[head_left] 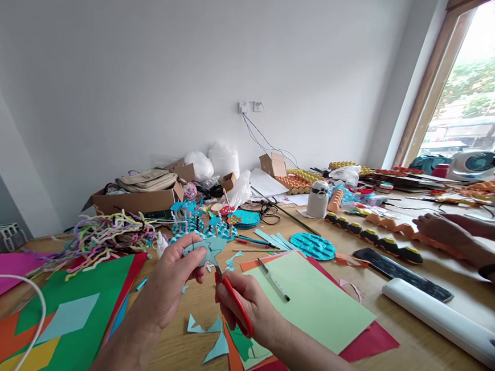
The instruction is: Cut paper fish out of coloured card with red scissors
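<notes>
Blue paper cut-out (212, 247), one: raised above the table, dark drawn lines across it, jagged edge toward the blades. Best turned into the cut, scissors kept steady.
Left hand (173, 280): pinching the cut-out, thumb on top; grip best kept clear of the blade line.
Right hand (250, 299): closed around red-handled scissors (242, 311), tips at the paper's lower edge; short snips suit tight corners.
Blue offcuts (218, 348): on the table below.
Pale green sheet (321, 305): to the right, pen (274, 279) on it.
</notes>
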A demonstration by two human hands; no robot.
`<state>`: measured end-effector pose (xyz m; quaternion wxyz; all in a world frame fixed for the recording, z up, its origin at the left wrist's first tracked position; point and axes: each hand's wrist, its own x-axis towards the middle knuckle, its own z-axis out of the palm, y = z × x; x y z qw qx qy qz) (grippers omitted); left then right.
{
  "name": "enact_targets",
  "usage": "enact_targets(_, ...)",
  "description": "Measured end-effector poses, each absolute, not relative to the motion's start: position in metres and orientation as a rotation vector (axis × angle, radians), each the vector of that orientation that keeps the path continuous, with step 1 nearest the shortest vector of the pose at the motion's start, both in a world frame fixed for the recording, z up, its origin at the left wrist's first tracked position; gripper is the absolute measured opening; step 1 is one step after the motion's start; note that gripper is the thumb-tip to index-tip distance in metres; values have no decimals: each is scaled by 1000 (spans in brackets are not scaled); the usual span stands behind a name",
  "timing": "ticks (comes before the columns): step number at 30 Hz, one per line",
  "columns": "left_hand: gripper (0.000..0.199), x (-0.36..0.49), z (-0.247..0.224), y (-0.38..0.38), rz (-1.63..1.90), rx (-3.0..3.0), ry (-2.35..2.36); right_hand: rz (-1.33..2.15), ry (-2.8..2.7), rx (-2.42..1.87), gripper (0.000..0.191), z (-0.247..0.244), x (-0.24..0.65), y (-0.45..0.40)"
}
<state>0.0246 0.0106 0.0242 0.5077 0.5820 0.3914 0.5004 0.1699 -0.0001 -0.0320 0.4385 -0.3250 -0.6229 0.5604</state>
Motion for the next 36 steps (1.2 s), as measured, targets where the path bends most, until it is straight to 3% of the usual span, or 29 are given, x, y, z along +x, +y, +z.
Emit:
enact_targets(18, 8, 23, 26, 11, 1183, 1407, 958, 1324, -1567, -835, 21, -31, 171, 0)
enact_targets(28, 16, 12, 29, 15, 1164, 1680, 1134, 1322, -1626, -814, 25, -35, 171, 2)
enact_targets(36, 15, 18, 30, 12, 1167, 1470, 1029, 1393, -1601, -802, 27, -34, 168, 0)
